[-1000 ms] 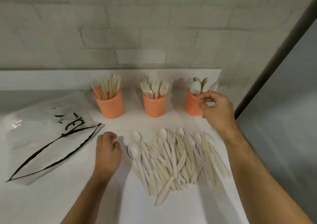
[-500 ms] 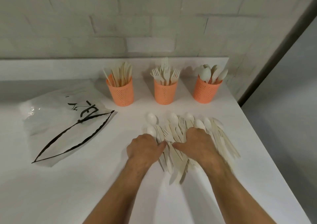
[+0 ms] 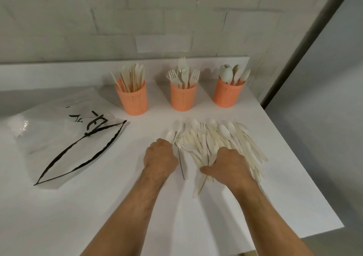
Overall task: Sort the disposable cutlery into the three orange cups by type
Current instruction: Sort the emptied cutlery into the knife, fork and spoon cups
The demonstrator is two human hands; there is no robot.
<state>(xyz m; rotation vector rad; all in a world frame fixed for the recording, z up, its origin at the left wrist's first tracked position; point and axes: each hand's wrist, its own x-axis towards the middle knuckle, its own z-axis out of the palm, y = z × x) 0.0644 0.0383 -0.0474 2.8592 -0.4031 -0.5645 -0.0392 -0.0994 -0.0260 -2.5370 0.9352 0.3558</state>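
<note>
Head view: the knife cup (image 3: pixel 133 98) at eleven o'clock, fork cup (image 3: pixel 183 97) at twelve and spoon cup (image 3: pixel 227 93) at one are part-filled, while a large mixed cutlery pile (image 3: pixel 216 143) remains unsorted on the white table (image 3: pixel 78 206). The left hand (image 3: pixel 160 156) is curled at the pile's nine o'clock edge, seemingly pinching a handle, though that is unclear. The right hand (image 3: pixel 228 164) lies knuckles-up on the pile; whether it holds anything, I cannot tell.

Three cups (image 3: pixel 134 101) (image 3: pixel 183 98) (image 3: pixel 228 94): orange, walls dotted with small perforations. Loose cutlery pile (image 3: pixel 214 143): pale cream. Cutlery in cups: same cream. Desk (image 3: pixel 59 216): plain white. Plastic bag (image 3: pixel 64 136): clear-whitish, black lettering, black edge line. Wall (image 3: pixel 117 20): white-painted brick.
</note>
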